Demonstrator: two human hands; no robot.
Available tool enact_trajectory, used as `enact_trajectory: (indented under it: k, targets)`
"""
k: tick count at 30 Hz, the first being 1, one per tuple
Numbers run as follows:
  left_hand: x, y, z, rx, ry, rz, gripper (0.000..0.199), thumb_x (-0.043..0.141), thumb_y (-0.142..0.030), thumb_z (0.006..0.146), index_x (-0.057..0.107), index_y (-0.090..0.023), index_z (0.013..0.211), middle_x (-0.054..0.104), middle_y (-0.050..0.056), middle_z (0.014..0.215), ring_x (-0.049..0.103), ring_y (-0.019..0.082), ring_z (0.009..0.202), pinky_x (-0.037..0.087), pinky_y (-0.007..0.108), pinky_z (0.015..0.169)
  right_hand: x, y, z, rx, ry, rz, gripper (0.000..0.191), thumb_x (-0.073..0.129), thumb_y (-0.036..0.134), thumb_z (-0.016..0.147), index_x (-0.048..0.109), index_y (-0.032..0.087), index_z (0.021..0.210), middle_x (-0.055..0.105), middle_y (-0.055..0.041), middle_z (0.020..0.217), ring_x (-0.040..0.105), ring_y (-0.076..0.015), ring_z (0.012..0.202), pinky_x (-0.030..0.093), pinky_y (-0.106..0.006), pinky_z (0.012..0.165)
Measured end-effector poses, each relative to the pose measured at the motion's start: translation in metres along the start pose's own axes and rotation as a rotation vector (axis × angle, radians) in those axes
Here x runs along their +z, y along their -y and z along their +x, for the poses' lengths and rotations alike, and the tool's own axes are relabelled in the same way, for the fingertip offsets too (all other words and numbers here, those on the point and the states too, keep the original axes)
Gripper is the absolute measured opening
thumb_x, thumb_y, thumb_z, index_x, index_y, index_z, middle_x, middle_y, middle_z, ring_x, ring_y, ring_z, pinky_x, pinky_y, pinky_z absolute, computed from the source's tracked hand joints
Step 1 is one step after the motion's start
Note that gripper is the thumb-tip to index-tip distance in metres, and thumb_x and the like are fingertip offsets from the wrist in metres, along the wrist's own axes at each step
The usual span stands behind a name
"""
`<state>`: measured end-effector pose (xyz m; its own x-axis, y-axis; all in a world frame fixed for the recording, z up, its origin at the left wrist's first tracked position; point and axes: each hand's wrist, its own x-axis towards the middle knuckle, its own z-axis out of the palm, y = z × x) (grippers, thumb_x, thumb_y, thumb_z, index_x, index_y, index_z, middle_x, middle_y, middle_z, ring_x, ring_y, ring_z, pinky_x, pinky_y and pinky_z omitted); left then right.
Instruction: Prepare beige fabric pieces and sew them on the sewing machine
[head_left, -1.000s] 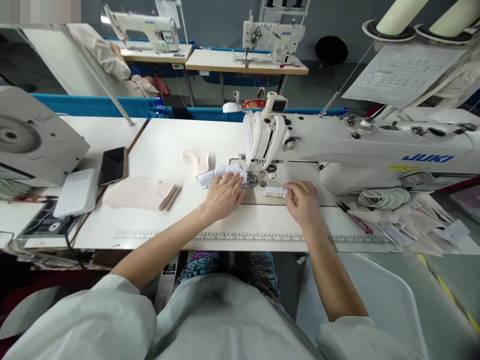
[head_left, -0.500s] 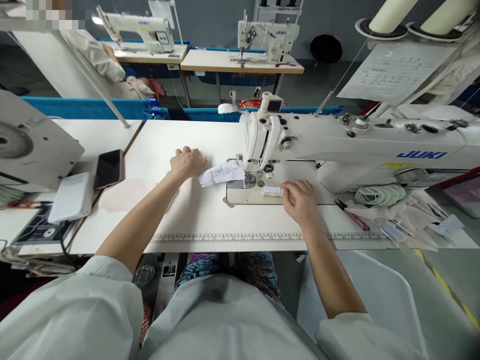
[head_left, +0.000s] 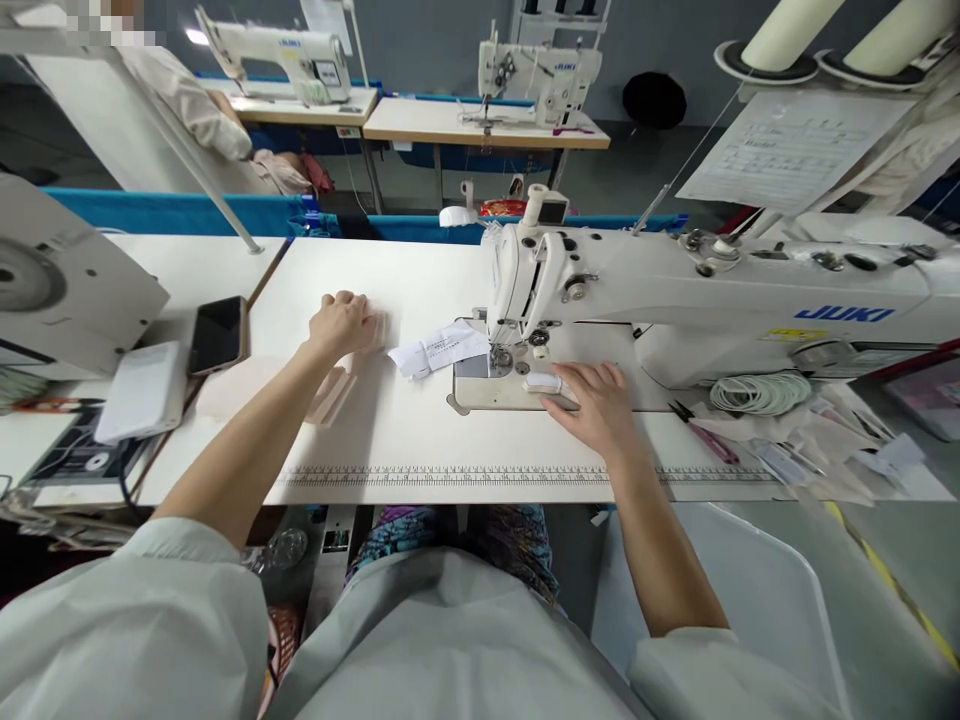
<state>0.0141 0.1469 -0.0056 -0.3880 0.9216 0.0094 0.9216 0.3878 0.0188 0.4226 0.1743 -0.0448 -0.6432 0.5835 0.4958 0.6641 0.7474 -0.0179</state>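
Pink cloth piece (head_left: 380, 327), partly covered by left hand (head_left: 339, 324)

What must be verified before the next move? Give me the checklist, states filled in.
1. Left hand at the small pale-pink fabric piece: ok; firmness of hold, cannot tell.
2. Printed white strip reaching the presser foot: ok; whether clamped, cannot tell.
3. Right hand at the small white bundle: ok; whether gripped, cannot tell.
4. Pink-handled snips apart from the right hand: ok.
5. Folded pale-pink stack fully visible: not ok, left forearm hides part.
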Motion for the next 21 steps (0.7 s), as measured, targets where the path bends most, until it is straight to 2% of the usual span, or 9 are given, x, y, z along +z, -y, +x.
enact_trajectory:
  k: [6, 9, 11, 13, 15, 17, 19, 21]
  targets:
    - [0.002, 0.017, 0.001, 0.069, -0.006, -0.002, 0.055, 0.038, -0.037, 0.089, 0.045, -0.019, 0.141, 0.044, 0.014, 0.145, 0.038, 0.038, 0.130, 0.044, 0.049, 0.099, 0.001, -0.016, -0.005, 0.162, -0.026, -0.093, 0.025, 0.049, 0.031, 0.095, 0.067, 0.019, 0.108, 0.069, -0.0094, 0.101, 0.059, -0.0281, 0.093, 0.037, -0.046, 0.097]
    - [-0.001, 0.019, -0.004, 0.052, -0.008, -0.011, 0.059, 0.035, -0.042, 0.092, 0.038, -0.018, 0.146, 0.035, 0.016, 0.152, 0.039, 0.041, 0.130, 0.045, 0.053, 0.097, -0.005, -0.013, -0.002, 0.219, -0.064, -0.142, 0.027, 0.049, 0.030, 0.095, 0.066, 0.016, 0.110, 0.067, -0.0140, 0.108, 0.054, -0.0336, 0.103, 0.033, -0.052, 0.099]
    - [-0.009, 0.014, -0.013, 0.031, -0.056, -0.006, 0.065, 0.033, -0.046, 0.094, 0.031, -0.015, 0.150, 0.028, 0.019, 0.155, 0.037, 0.045, 0.131, 0.041, 0.059, 0.098, -0.008, -0.005, 0.006, 0.207, -0.057, -0.152, 0.028, 0.048, 0.029, 0.096, 0.066, 0.016, 0.113, 0.065, -0.0138, 0.112, 0.050, -0.0348, 0.109, 0.030, -0.054, 0.102]
    - [-0.020, 0.005, -0.029, 0.051, -0.159, -0.002, 0.066, 0.035, -0.046, 0.095, 0.029, -0.011, 0.151, 0.026, 0.021, 0.156, 0.032, 0.046, 0.135, 0.037, 0.063, 0.101, -0.005, 0.006, 0.020, 0.134, 0.013, -0.122, 0.027, 0.048, 0.030, 0.097, 0.067, 0.018, 0.112, 0.065, -0.0125, 0.112, 0.049, -0.0336, 0.109, 0.030, -0.052, 0.102]
    - [-0.030, -0.010, -0.051, 0.148, -0.259, -0.031, 0.061, 0.037, -0.042, 0.096, 0.035, -0.009, 0.148, 0.034, 0.022, 0.152, 0.031, 0.043, 0.138, 0.036, 0.060, 0.105, 0.004, 0.015, 0.036, 0.052, 0.114, -0.073, 0.027, 0.050, 0.032, 0.097, 0.068, 0.019, 0.112, 0.064, -0.0134, 0.111, 0.048, -0.0340, 0.111, 0.031, -0.052, 0.103]
    - [-0.033, -0.027, -0.078, 0.313, -0.279, -0.097, 0.055, 0.036, -0.041, 0.098, 0.042, -0.009, 0.143, 0.044, 0.020, 0.146, 0.035, 0.039, 0.137, 0.039, 0.057, 0.105, 0.018, 0.019, 0.051, 0.025, 0.171, -0.047, 0.028, 0.053, 0.034, 0.096, 0.069, 0.020, 0.112, 0.065, -0.0136, 0.109, 0.047, -0.0354, 0.113, 0.030, -0.055, 0.104]
    - [-0.026, -0.044, -0.103, 0.483, -0.267, -0.173, 0.050, 0.037, -0.041, 0.099, 0.047, -0.013, 0.139, 0.051, 0.017, 0.142, 0.040, 0.035, 0.136, 0.037, 0.056, 0.109, 0.032, 0.016, 0.063, 0.031, 0.195, -0.028, 0.027, 0.054, 0.036, 0.095, 0.071, 0.022, 0.111, 0.066, -0.0126, 0.106, 0.047, -0.0364, 0.115, 0.031, -0.057, 0.105]
    - [-0.010, -0.057, -0.123, 0.613, -0.248, -0.262, 0.045, 0.042, -0.038, 0.099, 0.050, -0.013, 0.136, 0.055, 0.016, 0.139, 0.044, 0.032, 0.133, 0.039, 0.055, 0.109, 0.041, 0.011, 0.071, 0.044, 0.206, -0.003, 0.026, 0.056, 0.037, 0.095, 0.073, 0.024, 0.109, 0.066, -0.0116, 0.107, 0.048, -0.0356, 0.115, 0.032, -0.056, 0.105]
